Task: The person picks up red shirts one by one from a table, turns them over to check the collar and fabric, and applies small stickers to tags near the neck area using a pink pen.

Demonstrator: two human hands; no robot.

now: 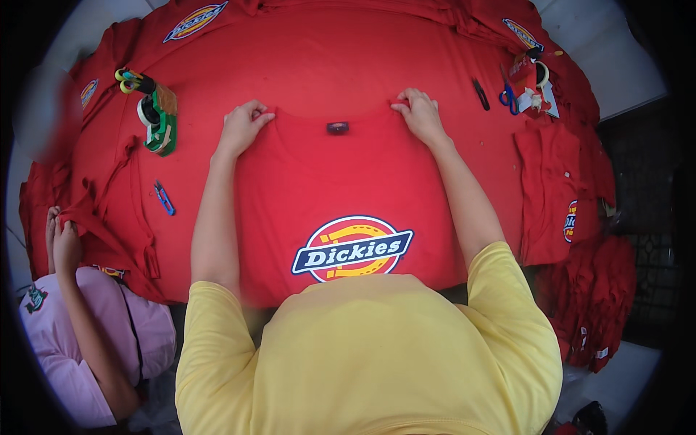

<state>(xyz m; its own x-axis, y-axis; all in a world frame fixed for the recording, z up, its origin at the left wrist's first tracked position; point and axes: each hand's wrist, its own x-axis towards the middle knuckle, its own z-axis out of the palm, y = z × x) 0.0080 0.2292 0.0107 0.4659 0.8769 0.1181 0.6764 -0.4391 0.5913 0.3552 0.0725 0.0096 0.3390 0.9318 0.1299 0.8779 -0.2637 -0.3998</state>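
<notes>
A red T-shirt (348, 177) lies spread on the red-covered table in front of me, neck away from me. It has a dark neck label (337, 128) and a blue, yellow and white printed emblem (353, 250) near my body. My left hand (246, 127) is closed, pinching the shirt at its far left shoulder. At the far right shoulder, my right hand (420, 114) pinches the cloth between thumb and fingers. Both arms reach forward along the shirt's sides.
Left of the shirt are blue thread snips (164, 198) and a green tape dispenser (163, 134). On the right lie a dark slim tool (481, 94) and blue-handled scissors (509, 100). Red shirts (552, 192) ring the table. A co-worker's hand (67, 243) holds red cloth at left.
</notes>
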